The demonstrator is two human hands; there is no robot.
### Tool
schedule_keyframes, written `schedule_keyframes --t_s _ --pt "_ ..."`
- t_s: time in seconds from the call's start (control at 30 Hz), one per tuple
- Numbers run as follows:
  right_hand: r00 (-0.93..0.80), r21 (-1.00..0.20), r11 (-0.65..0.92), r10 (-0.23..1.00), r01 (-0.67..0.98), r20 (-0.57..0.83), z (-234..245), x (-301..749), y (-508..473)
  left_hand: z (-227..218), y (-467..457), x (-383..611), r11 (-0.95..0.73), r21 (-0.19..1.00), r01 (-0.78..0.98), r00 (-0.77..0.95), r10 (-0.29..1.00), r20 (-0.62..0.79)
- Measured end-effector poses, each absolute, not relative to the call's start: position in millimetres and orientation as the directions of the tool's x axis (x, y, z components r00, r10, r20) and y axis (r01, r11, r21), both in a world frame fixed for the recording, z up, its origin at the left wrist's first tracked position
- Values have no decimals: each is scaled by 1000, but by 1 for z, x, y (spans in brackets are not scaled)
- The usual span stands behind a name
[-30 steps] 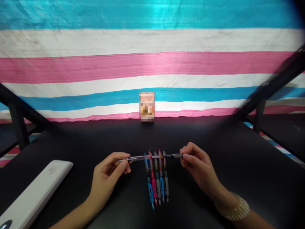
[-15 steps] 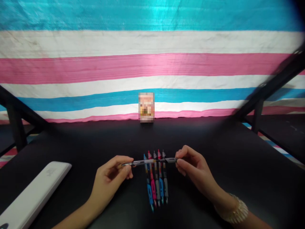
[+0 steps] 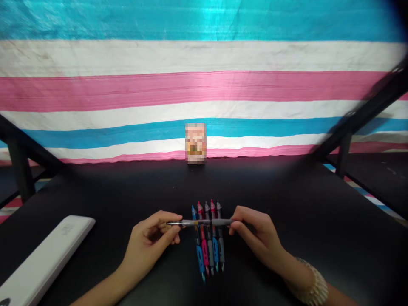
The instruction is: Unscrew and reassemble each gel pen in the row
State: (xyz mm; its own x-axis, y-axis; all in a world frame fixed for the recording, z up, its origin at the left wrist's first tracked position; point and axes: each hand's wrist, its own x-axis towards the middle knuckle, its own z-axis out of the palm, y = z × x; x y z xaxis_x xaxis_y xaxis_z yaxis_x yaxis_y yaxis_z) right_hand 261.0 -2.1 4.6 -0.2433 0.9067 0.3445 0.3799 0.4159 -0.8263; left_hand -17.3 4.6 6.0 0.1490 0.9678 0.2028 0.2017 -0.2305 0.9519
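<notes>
Nearest, both forearms (image 3: 105, 281) slant inward, the right one wearing a pale, ridged bracelet (image 3: 315, 284). Beyond, the left hand (image 3: 146, 240) pinches the dark end of a slim, clear plastic pen with a grey grip (image 3: 203, 222), thumb against forefinger; the right hand (image 3: 259, 229) nips the grey end likewise. The pen spans level between them, crossing over five clear pens with coloured grips (image 3: 211, 251) on the black tabletop (image 3: 127, 187).

Our clear-barrelled pen (image 3: 204, 222), held level, grey grip end in our right hand (image 3: 259, 229), dark end in our left hand (image 3: 149, 240), five blue-, pink- and grey-gripped pens (image 3: 211, 251) side by side between our hands
</notes>
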Motion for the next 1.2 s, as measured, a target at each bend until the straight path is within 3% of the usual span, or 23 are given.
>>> schedule_keyframes --t_s 0.1,0.33,0.47,0.67,0.83,0.97,1.2 --pt "-300 -849 412 899 332 320 4 259 -2 9 6 -15 -206 959 194 123 975 185" --pt "-168 -895 325 944 306 285 0 255 -3 9 7 -16 -187 964 188 98 980 171" --pt "-226 -836 379 923 398 312 2 258 -2 7 6 -17 -196 963 184 105 978 179" --pt "-175 -821 410 912 398 371 -4 257 -1 7 5 -18 -192 962 196 103 979 175" --pt "-299 -771 465 883 436 363 0 259 -1 7 4 -17 -190 964 188 102 980 173" --pt "-262 -741 479 878 470 401 -3 258 1 8 6 -16 -187 964 188 106 980 169" --pt "-410 -626 621 783 473 467 0 258 1 8 6 -17 -164 971 172 110 983 146"
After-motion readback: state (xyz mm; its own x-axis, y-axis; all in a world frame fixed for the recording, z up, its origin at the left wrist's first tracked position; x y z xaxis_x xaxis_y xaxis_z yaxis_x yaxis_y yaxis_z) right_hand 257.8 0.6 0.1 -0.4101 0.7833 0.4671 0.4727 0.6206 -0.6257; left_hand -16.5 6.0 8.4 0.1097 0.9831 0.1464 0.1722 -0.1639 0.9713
